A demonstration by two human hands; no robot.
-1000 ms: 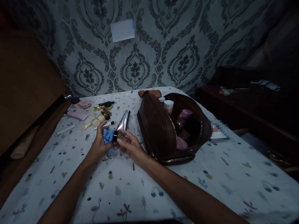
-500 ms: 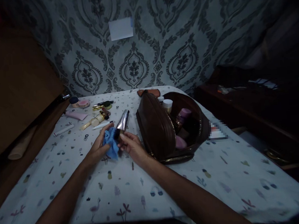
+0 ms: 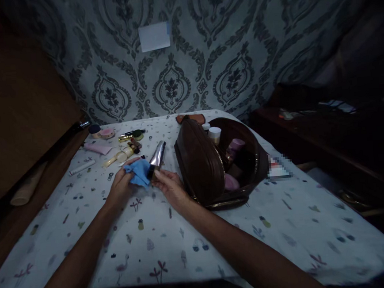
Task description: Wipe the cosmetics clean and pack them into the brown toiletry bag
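Note:
In my left hand (image 3: 120, 184) a crumpled blue cloth (image 3: 138, 172) is gripped, its edge close against a silver tube with a dark cap (image 3: 157, 156). My right hand (image 3: 171, 186) is closed round the cap end of this tube, which slants up and away from me. Just right of that hand stands a brown cosmetic bag (image 3: 200, 161), unzipped and gaping. Inside it show a white-lidded jar (image 3: 214, 134), a pink-capped bottle (image 3: 236, 146) and a pink item (image 3: 231, 182) I cannot name.
Left on the patterned tablecloth (image 3: 148, 258) lie a pink tube (image 3: 97, 148), a white stick (image 3: 82, 167), a pale yellow bottle (image 3: 122, 156), a pink jar (image 3: 107, 133) and several other cosmetics. An orange-brown case (image 3: 195, 118) lies behind the bag. Wallpaper rises at the back.
My left hand has shifted slightly left and up with the cloth, which now spreads flatter beside the tube's cap. The right hand and tube stay nearly in place.

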